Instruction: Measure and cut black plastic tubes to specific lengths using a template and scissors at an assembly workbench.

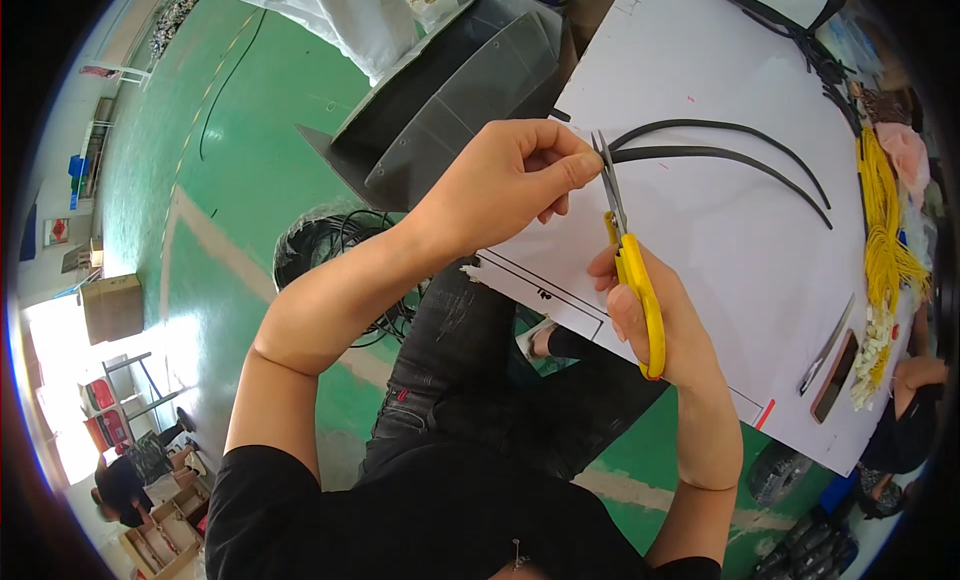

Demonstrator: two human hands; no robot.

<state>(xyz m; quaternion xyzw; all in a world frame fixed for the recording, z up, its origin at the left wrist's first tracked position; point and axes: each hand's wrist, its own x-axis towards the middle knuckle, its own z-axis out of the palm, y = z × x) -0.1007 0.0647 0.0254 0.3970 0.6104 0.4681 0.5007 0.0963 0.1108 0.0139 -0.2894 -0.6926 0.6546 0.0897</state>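
Note:
Two lengths of black cable [720, 152] curve over the white table, and their near ends come together at my left hand [530, 170]. The thumb and fingers of that hand pinch these ends at the table's left side. My right hand [655, 315] grips yellow-handled scissors [640, 290] that point up and away from me. The scissor blades are slightly apart, right beside my left fingertips and the cable ends. Whether the blades touch the cable I cannot make out.
A grey bin [455, 90] stands left of the white table [650, 80]. A bundle of yellow wires [880, 220] lies along the right edge, near tweezers [827, 345] and a dark flat object [836, 377]. Coiled black cable [330, 245] is by my left knee. Another person sits far left.

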